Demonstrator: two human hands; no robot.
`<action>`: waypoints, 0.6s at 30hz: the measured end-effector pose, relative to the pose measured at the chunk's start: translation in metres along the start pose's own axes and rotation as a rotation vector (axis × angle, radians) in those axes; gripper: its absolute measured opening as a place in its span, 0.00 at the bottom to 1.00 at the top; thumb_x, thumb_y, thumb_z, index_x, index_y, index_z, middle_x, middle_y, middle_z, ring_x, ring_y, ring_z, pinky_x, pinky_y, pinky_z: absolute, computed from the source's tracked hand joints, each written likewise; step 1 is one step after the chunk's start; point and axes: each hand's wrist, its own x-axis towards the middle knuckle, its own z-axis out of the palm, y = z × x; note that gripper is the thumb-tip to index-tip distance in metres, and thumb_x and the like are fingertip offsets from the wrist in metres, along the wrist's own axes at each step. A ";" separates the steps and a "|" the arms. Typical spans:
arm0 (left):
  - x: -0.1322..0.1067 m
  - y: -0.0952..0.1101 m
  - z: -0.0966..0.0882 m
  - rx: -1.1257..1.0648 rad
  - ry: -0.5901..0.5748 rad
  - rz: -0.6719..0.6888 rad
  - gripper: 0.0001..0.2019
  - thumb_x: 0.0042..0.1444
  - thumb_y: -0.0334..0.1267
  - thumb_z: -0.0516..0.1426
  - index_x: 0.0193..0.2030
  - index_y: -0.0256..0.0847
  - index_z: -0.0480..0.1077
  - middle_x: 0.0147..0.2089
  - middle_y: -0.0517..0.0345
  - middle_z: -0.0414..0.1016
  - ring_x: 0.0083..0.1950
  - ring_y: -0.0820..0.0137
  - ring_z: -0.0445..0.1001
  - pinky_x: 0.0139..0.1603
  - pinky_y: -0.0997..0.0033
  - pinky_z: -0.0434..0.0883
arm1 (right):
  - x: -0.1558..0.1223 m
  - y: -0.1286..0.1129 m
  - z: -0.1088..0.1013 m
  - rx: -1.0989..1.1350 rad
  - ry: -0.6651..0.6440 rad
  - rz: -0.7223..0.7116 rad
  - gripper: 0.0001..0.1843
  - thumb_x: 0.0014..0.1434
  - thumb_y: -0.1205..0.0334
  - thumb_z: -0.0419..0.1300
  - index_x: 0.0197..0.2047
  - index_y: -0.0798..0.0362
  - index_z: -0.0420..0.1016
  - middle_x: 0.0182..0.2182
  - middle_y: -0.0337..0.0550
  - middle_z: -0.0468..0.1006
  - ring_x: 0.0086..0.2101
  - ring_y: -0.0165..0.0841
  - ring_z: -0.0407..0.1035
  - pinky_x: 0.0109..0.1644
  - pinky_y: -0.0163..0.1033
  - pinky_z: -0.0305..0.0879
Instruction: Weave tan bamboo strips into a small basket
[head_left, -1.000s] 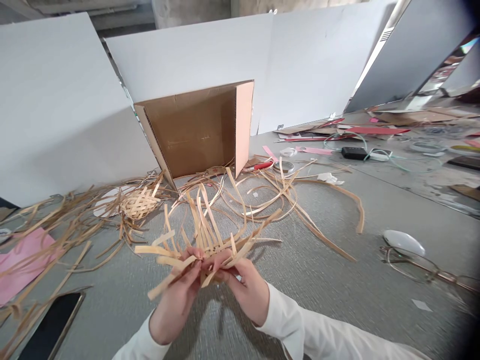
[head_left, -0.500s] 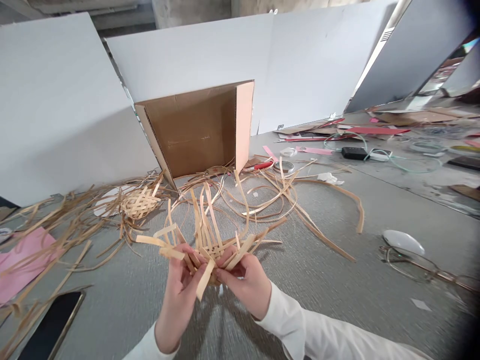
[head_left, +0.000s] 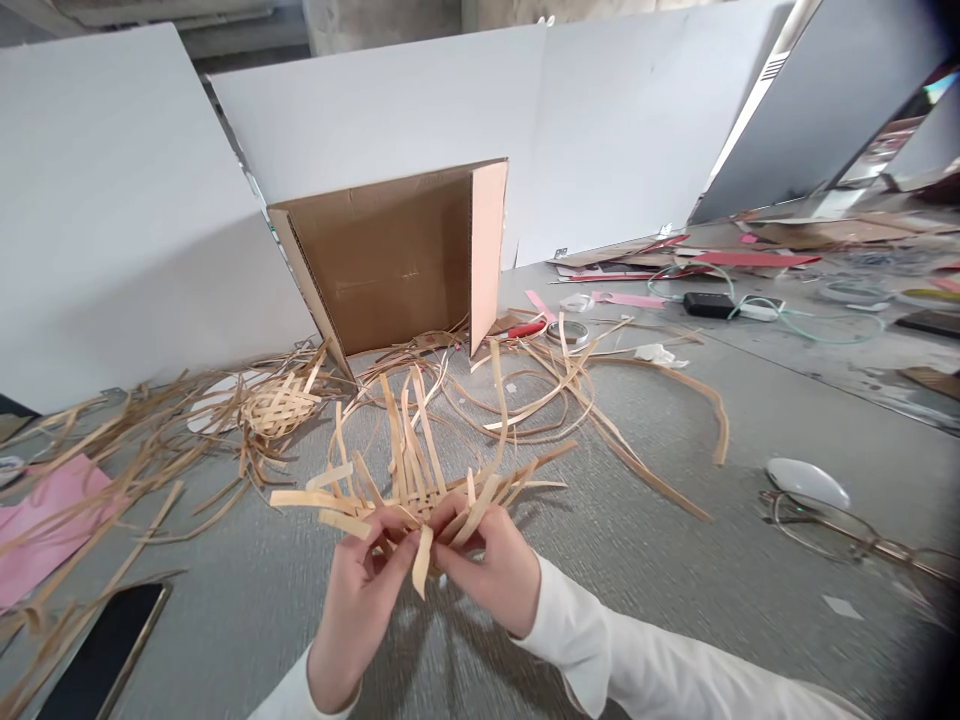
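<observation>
Between my two hands is a small piece of weaving (head_left: 424, 498) made of flat tan strips, with loose strip ends fanning out on all sides. My left hand (head_left: 360, 590) pinches its near edge from the left, thumb and fingers closed. From the right, my right hand (head_left: 487, 565) pinches the same edge, its fingertips close to the left ones. One short strip end (head_left: 422, 562) sticks out toward me between the two thumbs. The fingers hide part of the weave's near edge.
An upright cardboard box (head_left: 390, 260) stands behind. Loose strips and a woven ball (head_left: 279, 405) lie at left, above a phone (head_left: 105, 650) and pink paper (head_left: 56, 525). More strips (head_left: 645, 465), a tape roll (head_left: 568, 332), a white mouse (head_left: 808, 484) and glasses (head_left: 825, 528) are at right.
The short strip end between my thumbs has swung to the right and stands more upright. My fingers have shifted slightly along the weave's edge; both hands keep hold of it.
</observation>
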 end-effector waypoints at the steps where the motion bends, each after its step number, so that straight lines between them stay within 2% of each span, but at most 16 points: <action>1: 0.000 0.002 0.000 0.001 -0.002 0.000 0.04 0.49 0.37 0.58 0.28 0.39 0.70 0.26 0.61 0.70 0.29 0.73 0.68 0.30 0.78 0.66 | -0.001 0.000 -0.001 -0.033 -0.010 -0.050 0.04 0.46 0.70 0.56 0.29 0.55 0.67 0.21 0.37 0.69 0.23 0.28 0.65 0.26 0.32 0.63; 4: 0.002 0.005 0.000 0.003 -0.023 -0.013 0.05 0.48 0.38 0.58 0.27 0.39 0.69 0.24 0.62 0.69 0.27 0.74 0.66 0.28 0.78 0.65 | -0.001 0.003 -0.003 -0.106 -0.005 -0.156 0.05 0.49 0.68 0.55 0.32 0.54 0.68 0.24 0.38 0.70 0.24 0.28 0.65 0.27 0.32 0.63; 7: 0.003 0.006 0.000 -0.005 -0.056 -0.028 0.06 0.48 0.38 0.58 0.26 0.38 0.68 0.24 0.62 0.68 0.26 0.74 0.66 0.28 0.78 0.65 | -0.001 0.007 -0.004 -0.187 0.049 -0.228 0.03 0.50 0.68 0.54 0.28 0.54 0.68 0.24 0.39 0.70 0.26 0.29 0.64 0.29 0.33 0.62; 10: 0.003 0.007 -0.001 -0.010 -0.069 -0.044 0.07 0.50 0.40 0.57 0.27 0.38 0.68 0.24 0.61 0.69 0.27 0.73 0.68 0.29 0.77 0.66 | -0.001 0.010 -0.002 -0.167 0.119 -0.291 0.06 0.53 0.67 0.53 0.26 0.54 0.66 0.23 0.40 0.68 0.26 0.30 0.64 0.30 0.34 0.61; 13: 0.001 0.008 -0.001 -0.011 -0.051 -0.061 0.08 0.51 0.41 0.56 0.30 0.38 0.69 0.28 0.58 0.72 0.31 0.71 0.70 0.33 0.75 0.68 | -0.001 0.008 0.000 -0.105 0.186 -0.275 0.08 0.56 0.63 0.51 0.26 0.53 0.64 0.23 0.40 0.67 0.26 0.30 0.63 0.29 0.34 0.61; 18: -0.001 0.007 -0.001 -0.017 -0.027 -0.046 0.09 0.54 0.43 0.53 0.34 0.40 0.68 0.32 0.57 0.73 0.35 0.69 0.71 0.36 0.74 0.68 | -0.003 0.006 -0.001 -0.042 0.204 -0.241 0.09 0.58 0.59 0.52 0.28 0.54 0.65 0.26 0.43 0.69 0.28 0.32 0.65 0.33 0.37 0.63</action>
